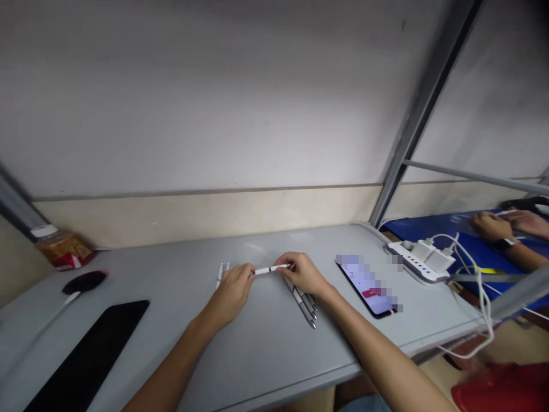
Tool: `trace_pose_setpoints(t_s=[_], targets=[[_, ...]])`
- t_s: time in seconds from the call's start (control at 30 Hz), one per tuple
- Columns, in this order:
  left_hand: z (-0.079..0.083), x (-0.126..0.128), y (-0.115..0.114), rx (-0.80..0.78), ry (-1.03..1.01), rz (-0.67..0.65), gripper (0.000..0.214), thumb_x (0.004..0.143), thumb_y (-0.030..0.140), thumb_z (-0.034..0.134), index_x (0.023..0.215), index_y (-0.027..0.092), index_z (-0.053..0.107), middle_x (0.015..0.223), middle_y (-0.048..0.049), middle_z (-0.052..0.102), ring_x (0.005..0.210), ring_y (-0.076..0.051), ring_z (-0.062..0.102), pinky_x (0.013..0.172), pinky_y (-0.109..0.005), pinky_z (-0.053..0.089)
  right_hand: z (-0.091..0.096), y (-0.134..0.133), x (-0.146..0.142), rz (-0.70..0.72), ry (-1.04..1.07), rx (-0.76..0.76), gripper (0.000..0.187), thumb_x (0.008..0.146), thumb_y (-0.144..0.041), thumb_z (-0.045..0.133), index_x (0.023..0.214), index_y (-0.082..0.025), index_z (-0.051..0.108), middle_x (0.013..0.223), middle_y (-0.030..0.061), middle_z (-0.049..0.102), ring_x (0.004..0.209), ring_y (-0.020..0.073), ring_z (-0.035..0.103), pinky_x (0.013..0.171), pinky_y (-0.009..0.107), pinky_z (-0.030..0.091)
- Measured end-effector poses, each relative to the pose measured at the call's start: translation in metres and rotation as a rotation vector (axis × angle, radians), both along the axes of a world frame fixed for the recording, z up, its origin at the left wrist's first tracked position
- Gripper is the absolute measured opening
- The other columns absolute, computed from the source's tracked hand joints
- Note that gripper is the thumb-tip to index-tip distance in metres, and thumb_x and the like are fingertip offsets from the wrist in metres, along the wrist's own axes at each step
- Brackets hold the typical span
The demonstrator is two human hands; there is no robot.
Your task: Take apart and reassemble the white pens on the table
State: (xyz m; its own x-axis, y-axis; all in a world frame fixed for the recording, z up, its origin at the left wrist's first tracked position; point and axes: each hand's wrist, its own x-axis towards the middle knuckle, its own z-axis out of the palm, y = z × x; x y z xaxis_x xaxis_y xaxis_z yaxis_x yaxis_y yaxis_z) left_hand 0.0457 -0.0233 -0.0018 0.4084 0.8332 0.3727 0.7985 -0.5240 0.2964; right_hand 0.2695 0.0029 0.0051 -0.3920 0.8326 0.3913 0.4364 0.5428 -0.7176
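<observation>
Between my two hands a white pen [263, 270] with dark bands is held level, just above the grey desk. My left hand [231, 292] pinches its left end, and my right hand [302, 272] has its fingers closed on the right end. Several silver-and-white pens [303, 305] lie in a bunch on the desk, partly covered by my right hand and wrist. Behind my left hand, small white pieces [222, 270] rest on the desk, mostly hidden, so their kind is unclear.
A phone [369, 289] with a lit screen lies right of my hands, near a white power strip [418, 262] with plugs and cables. On the left are a black slab [92, 355], a black mouse [84, 282] and a jar [64, 249]. Another person's hands [493, 226] are at a blue table.
</observation>
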Motion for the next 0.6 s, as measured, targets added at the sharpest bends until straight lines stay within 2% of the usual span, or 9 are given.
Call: trace_pose_setpoints(t_s=[0.13,0.27,0.37,0.47,0.6], targets=[[-0.002,-0.001,0.001,0.018,0.025,-0.025,0.030,0.097,0.028,0.027,0.085,0.020,0.053,0.083,-0.0026,0.057,0.082,-0.018,0.052,0.077,-0.034,0.040,-0.004,0.001,0.000,-0.010,-0.066,0.113,0.017,0.075,-0.007,0.061,0.087,-0.018,0.067,0.083,0.0028,0.065,0.072,0.0135,0.055,0.066,0.024,0.040],[-0.002,0.000,0.001,-0.025,-0.007,-0.010,0.035,0.098,0.031,0.024,0.078,0.020,0.050,0.076,-0.0013,0.055,0.075,-0.017,0.052,0.072,-0.031,0.040,-0.007,0.003,0.002,-0.002,-0.127,0.204,0.020,0.076,-0.004,0.062,0.090,-0.018,0.066,0.085,0.0032,0.065,0.080,0.0159,0.055,0.073,0.026,0.041],[-0.001,0.000,0.000,-0.075,-0.033,0.000,0.034,0.098,0.032,0.024,0.080,0.020,0.051,0.075,-0.0007,0.056,0.072,-0.017,0.054,0.069,-0.030,0.041,-0.005,0.003,0.003,-0.014,-0.162,0.272,0.022,0.078,-0.004,0.060,0.093,-0.019,0.066,0.090,0.0050,0.065,0.086,0.0180,0.055,0.077,0.028,0.041],[0.001,-0.002,0.000,-0.072,-0.080,0.000,0.033,0.098,0.033,0.026,0.091,0.021,0.056,0.082,-0.0019,0.061,0.077,-0.018,0.057,0.073,-0.032,0.043,-0.004,0.004,0.007,-0.040,-0.189,0.301,0.021,0.081,-0.006,0.058,0.094,-0.019,0.067,0.092,0.0062,0.066,0.088,0.0186,0.056,0.077,0.029,0.042],[0.001,-0.005,0.001,-0.036,-0.104,-0.014,0.035,0.097,0.031,0.029,0.121,0.027,0.054,0.098,-0.0037,0.065,0.092,-0.019,0.058,0.085,-0.037,0.043,-0.003,0.008,0.014,-0.101,-0.224,0.303,0.021,0.082,-0.008,0.058,0.095,-0.020,0.069,0.092,0.0070,0.067,0.086,0.0186,0.059,0.077,0.029,0.043]])
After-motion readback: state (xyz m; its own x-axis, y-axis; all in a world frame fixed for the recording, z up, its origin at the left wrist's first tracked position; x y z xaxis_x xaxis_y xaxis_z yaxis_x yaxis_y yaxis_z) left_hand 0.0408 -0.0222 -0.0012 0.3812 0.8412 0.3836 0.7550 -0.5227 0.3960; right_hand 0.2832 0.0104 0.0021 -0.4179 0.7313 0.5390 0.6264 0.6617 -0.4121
